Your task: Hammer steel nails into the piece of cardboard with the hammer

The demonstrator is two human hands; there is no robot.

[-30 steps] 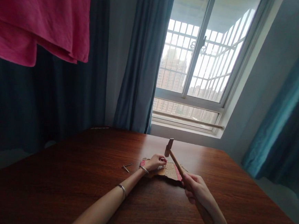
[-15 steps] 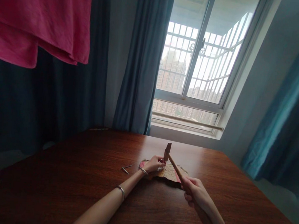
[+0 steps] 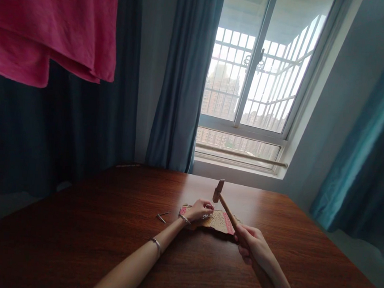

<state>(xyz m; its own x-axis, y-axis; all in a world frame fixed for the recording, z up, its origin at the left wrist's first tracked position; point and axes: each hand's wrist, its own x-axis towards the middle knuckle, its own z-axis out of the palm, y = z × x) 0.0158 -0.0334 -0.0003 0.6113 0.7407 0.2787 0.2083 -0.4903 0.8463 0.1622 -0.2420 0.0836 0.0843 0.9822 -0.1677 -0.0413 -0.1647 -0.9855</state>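
My right hand [image 3: 253, 244] is wrapped round the wooden handle of a hammer [image 3: 228, 211]. The hammer's head is raised in the air, just right of and above the fingers of my left hand [image 3: 200, 210]. Those fingers are pinched together over a flat patterned piece [image 3: 219, 221], tan with dark specks and pink bands, its near edge ragged and dark. A small red-and-white thing shows at the fingertips, too small to name. On the table left of my left hand lie a few thin metal pieces, like nails [image 3: 161, 218].
A brown wood-grain table [image 3: 104, 243] spreads under both arms. Behind it stand a barred window [image 3: 247, 77] and blue curtains [image 3: 180, 81]. A pink cloth [image 3: 55, 26] hangs at the upper left. A thin strip [image 3: 128, 165] lies at the table's far edge.
The hammer's head has lifted slightly up and to the right, away from my left fingertips. My left hand has stayed almost in place.
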